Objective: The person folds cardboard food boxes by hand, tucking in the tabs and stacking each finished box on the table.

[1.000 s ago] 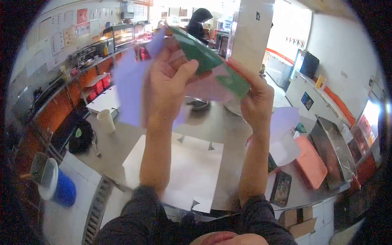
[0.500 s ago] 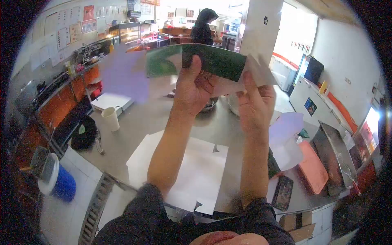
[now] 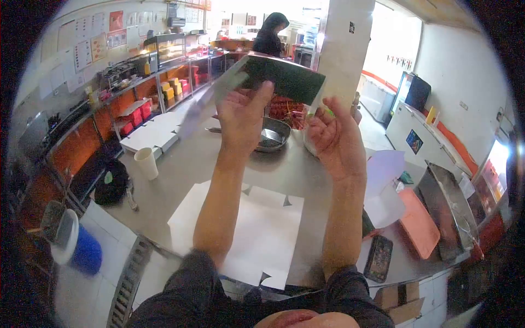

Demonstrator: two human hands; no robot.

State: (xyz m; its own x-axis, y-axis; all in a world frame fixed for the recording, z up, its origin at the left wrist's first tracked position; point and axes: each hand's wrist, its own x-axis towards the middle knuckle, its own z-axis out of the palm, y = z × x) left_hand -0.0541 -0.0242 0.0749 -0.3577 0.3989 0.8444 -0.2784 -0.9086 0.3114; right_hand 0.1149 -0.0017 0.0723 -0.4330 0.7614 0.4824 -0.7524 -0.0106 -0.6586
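Observation:
My left hand (image 3: 243,117) grips a folded white cardboard box (image 3: 295,81) with a dark green printed panel, raised above the table. The thumb lies against the green face, and a flap on the left side is blurred. Just below the box's right edge, my right hand (image 3: 339,139) has its fingers loosely bent and apart, with nothing visibly held. Below my forearms, flat white cardboard (image 3: 262,235) with notched edges lies on the metal table (image 3: 188,169).
A dark pan (image 3: 273,143) stands behind my hands. To the left are a paper cup (image 3: 146,163) and white cardboard pieces (image 3: 150,134). At right lie a phone (image 3: 378,258), a pink tray (image 3: 420,223) and a metal container (image 3: 445,210). A person (image 3: 268,35) stands farther back.
The box's left flap has swung downward and inward. My right hand has come away from the box's right side and moved slightly lower, its fingers looser.

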